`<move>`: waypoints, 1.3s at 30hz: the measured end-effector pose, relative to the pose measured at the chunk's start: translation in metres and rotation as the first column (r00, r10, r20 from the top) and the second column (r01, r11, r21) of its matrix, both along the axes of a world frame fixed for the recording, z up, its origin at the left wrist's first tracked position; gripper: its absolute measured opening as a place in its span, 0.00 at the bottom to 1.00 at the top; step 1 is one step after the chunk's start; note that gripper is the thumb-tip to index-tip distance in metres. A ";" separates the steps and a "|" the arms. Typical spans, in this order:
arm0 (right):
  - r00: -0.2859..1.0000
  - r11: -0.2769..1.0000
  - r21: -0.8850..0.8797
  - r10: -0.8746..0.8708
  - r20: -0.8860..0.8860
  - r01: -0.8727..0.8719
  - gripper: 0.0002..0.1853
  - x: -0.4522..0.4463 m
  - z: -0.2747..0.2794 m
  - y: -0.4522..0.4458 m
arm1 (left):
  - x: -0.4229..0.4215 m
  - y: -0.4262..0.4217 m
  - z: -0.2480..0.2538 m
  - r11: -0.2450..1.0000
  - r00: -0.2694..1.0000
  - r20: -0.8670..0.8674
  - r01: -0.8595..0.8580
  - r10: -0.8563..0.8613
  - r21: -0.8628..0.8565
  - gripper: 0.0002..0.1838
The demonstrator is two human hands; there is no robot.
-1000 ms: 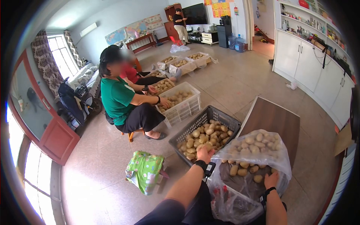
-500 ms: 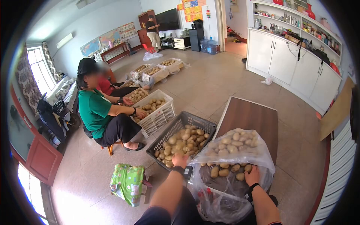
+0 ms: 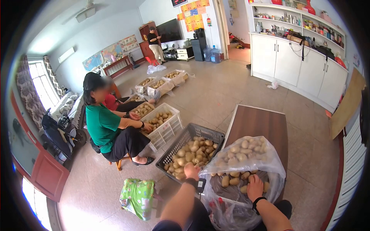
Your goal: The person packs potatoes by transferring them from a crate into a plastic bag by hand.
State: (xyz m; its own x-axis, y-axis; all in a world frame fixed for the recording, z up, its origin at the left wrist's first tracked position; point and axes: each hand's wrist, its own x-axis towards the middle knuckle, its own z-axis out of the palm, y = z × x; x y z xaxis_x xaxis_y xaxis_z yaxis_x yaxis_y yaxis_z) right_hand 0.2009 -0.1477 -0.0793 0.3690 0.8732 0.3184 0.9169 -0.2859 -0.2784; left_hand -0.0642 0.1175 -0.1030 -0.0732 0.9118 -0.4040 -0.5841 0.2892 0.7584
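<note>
My left hand (image 3: 191, 170) reaches over the near edge of a dark plastic crate (image 3: 163, 157) and touches the potatoes (image 3: 197, 151) inside. Its fingertips are hidden, so I cannot tell whether it holds one. Fingers bent, my right hand (image 3: 254, 188) is closed over a potato (image 3: 244, 189) in the opening of a clear plastic bag (image 3: 275, 161). Several loose potatoes lie beside that hand on the dark surface. More potatoes (image 3: 243, 151) fill the far part of the bag, seen through its film.
The bag rests on a brown low table (image 3: 256, 121). A co-worker in green (image 3: 103, 121) sits at a white crate (image 3: 167, 131) of potatoes; another person in red sits beyond. Left of my legs is a green patterned bag (image 3: 138, 198). Filled boxes (image 3: 160, 86) stand farther back.
My right hand has shifted from the right side of the loose potatoes onto them. The left hand stays at the crate's near edge. The view has tilted slightly.
</note>
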 end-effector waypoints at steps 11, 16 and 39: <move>0.986 0.967 -0.193 0.164 -0.023 -0.166 0.26 -0.029 0.002 -0.023 | 0.038 -0.046 0.082 0.969 0.962 -0.135 0.224 -0.237 -0.106 0.15; 0.988 0.954 -0.259 0.141 -0.059 -0.152 0.27 -0.021 -0.008 -0.014 | 0.041 -0.057 0.086 0.927 0.913 -0.162 0.371 -0.376 -0.057 0.16; 0.717 0.978 0.181 0.201 -0.667 -0.106 0.17 -0.056 0.056 0.056 | 0.071 -0.105 0.115 0.333 0.324 -0.105 0.938 -0.940 -0.095 0.20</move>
State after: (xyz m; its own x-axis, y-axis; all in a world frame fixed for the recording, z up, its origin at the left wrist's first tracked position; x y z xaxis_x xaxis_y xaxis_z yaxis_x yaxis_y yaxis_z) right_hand 0.1452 -0.0919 -0.0232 0.3915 0.9091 0.1423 0.4962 -0.0784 -0.8646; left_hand 0.0073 0.0129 0.0120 0.7811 0.4002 -0.4793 0.1770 0.5942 0.7846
